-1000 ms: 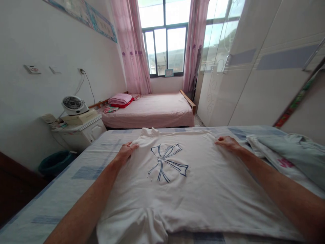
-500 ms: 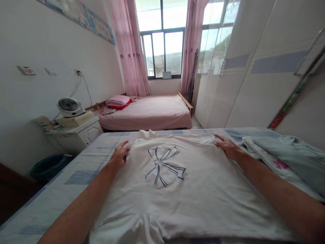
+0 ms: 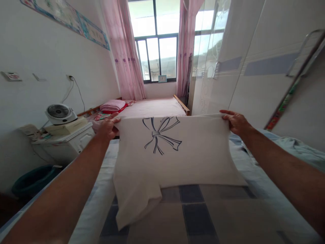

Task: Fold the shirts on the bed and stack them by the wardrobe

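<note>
The left hand [image 3: 109,128] and right hand [image 3: 237,122] are pinching the shirt [image 3: 175,162] by its top corners, apparently stretching it over the bed [image 3: 198,220], toward the far edge; lower contact is unclear. The next move seemingly calls for level tension.

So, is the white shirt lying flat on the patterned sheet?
No, the left hand and right hand hold the white shirt with its upper edge raised above the patterned sheet.
</note>
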Motion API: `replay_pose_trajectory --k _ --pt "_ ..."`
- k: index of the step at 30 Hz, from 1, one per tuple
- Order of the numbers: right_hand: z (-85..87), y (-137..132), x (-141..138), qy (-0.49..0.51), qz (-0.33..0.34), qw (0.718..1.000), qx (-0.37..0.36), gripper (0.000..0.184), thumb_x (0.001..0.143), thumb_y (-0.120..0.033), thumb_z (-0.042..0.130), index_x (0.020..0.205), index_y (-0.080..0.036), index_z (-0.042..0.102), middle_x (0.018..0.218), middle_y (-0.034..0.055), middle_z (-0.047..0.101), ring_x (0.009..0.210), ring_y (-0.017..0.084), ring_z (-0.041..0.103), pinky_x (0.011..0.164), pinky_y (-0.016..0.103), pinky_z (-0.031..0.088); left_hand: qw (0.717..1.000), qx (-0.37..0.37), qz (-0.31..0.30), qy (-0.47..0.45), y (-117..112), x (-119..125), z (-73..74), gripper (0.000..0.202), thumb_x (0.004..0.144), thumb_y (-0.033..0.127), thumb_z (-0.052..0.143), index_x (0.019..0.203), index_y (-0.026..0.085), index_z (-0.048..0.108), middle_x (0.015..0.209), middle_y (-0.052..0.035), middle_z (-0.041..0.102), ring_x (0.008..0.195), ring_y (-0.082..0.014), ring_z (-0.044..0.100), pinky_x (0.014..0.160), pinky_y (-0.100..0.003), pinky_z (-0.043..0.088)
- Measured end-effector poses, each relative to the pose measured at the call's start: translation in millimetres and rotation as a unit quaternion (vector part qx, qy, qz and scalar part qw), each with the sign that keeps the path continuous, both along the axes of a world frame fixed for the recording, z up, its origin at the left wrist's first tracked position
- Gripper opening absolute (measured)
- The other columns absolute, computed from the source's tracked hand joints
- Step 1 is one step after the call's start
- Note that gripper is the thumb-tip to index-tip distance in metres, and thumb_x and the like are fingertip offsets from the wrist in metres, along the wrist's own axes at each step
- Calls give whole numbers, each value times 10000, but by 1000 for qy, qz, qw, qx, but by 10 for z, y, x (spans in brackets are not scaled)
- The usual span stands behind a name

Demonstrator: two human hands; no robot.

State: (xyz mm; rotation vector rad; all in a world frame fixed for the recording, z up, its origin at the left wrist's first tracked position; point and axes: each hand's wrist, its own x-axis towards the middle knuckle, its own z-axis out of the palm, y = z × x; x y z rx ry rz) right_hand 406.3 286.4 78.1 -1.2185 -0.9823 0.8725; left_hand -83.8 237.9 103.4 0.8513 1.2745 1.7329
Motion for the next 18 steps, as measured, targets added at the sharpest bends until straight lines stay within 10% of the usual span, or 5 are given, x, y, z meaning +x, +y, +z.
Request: replay_pose_trajectory --k 4,8,11,18 --pt "621 3 69 -26 -26 992 121 481 789 6 492 1266 -42 533 996 64 639 671 13 506 624 134 403 993 113 8 31 96 59 646 474 800 69 579 1246 229 556 995 63 666 822 -102 640 682 -201 492" --pt "744 -308 253 -47 -8 986 159 470 790 -32 525 1260 -51 533 1063 82 622 763 33 529 671 165 399 985 158 -16 72 -240 41 788 478 686 86 668 1124 276 651 883 59 679 810 -120 633 647 -191 506" --pt "371 -719 491 -37 17 993 107 401 725 -80 589 1119 -144 625 1057 69 645 809 83 569 722 199 456 984 108 -34 136 -722 -32 446 472 612 123 708 1054 289 695 894 36 692 765 -126 613 554 -163 490" --pt "-975 -1703 873 -223 145 951 -159 392 625 -364 700 1014 -317 709 1129 27 669 1051 278 592 821 290 518 932 -221 -193 211 -1851 -86 -896 688 596 424 767 1234 229 597 1005 -71 706 847 -229 651 640 -259 505"
